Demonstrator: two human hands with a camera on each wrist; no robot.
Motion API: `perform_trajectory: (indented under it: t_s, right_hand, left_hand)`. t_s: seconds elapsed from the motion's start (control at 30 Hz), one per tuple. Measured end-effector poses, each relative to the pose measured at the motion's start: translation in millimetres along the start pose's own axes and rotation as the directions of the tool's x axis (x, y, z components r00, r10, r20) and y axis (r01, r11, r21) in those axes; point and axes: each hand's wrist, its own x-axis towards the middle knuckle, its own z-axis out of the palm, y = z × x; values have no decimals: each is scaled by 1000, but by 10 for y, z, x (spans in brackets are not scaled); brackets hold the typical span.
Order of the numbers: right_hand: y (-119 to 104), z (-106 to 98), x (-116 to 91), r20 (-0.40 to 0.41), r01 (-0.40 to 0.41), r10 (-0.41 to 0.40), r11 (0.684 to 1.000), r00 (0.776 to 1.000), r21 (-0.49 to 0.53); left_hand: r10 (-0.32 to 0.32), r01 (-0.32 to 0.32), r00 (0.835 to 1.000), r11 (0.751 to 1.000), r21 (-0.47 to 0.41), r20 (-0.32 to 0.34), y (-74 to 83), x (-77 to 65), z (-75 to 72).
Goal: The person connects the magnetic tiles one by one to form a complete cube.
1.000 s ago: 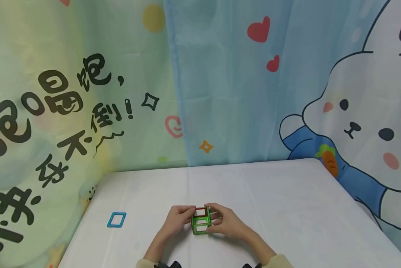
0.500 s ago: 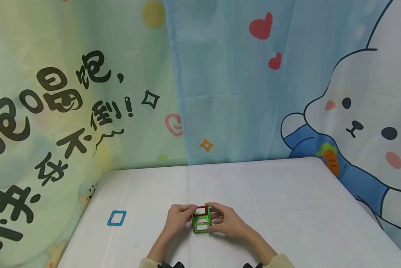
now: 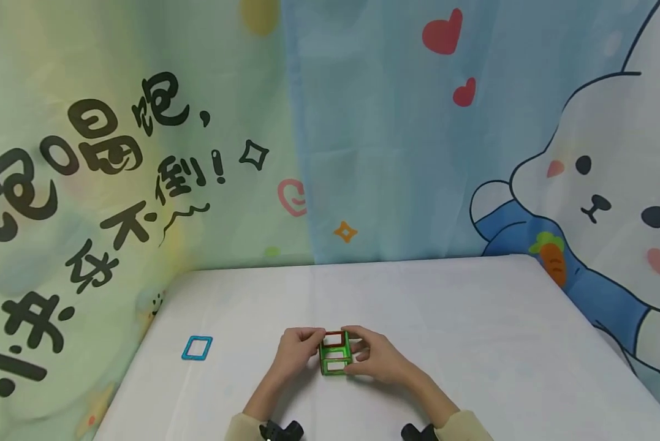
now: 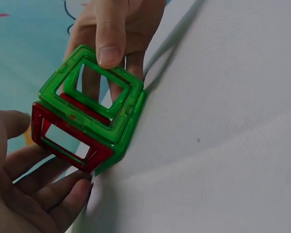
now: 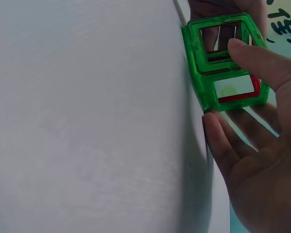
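Observation:
Between both hands stands a small hollow cube of magnetic tiles [image 3: 336, 359] with green and red frames, resting on the white tabletop. My left hand [image 3: 296, 350] holds its left side, with the thumb and fingertips at the red tile [image 4: 70, 151] in the left wrist view. From the right, my right hand [image 3: 383, 358] grips the cube. Its thumb [image 5: 254, 57] lies over a green tile [image 5: 199, 58] in the right wrist view, its fingers spread along the neighbouring side. Parts of the cube's far faces are hidden by the fingers.
A single blue diamond-shaped magnetic tile [image 3: 193, 358] lies flat on the white-covered table [image 3: 418, 306], left of the hands. Behind the table hangs a printed curtain [image 3: 374, 153] with a rabbit and lettering.
The head view has tilted slightly, so table, curtain and hands sit higher in it. Both hands keep their hold on the cube, with little visible movement against the table.

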Motion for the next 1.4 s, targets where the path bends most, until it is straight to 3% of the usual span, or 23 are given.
perform_trajectory:
  t_s: [0.4,0.63,0.77,1.03,1.4]
  right_hand:
    - [32,-17,81,18,33,-33,999,999,0]
    - [35,-28,66,31,47,-47,999,998,15]
    - [32,-27,67,33,35,-35,999,999,7]
    - [-3,-65,113,19,38,-38,999,999,0]
    - [10,-56,88,28,16,-16,1000,999,12]
  left_hand:
    - [119,-116,991,992,-51,58,-104,-21,-264]
    - [122,-120,988,993,-21,91,-145,-11,-250]
    - [132,-135,987,991,24,96,-136,-33,-336]
    - [148,-150,988,988,47,47,-110,-63,-810]
    - [58,-44,994,988,145,-91,-153,-261,-1594]
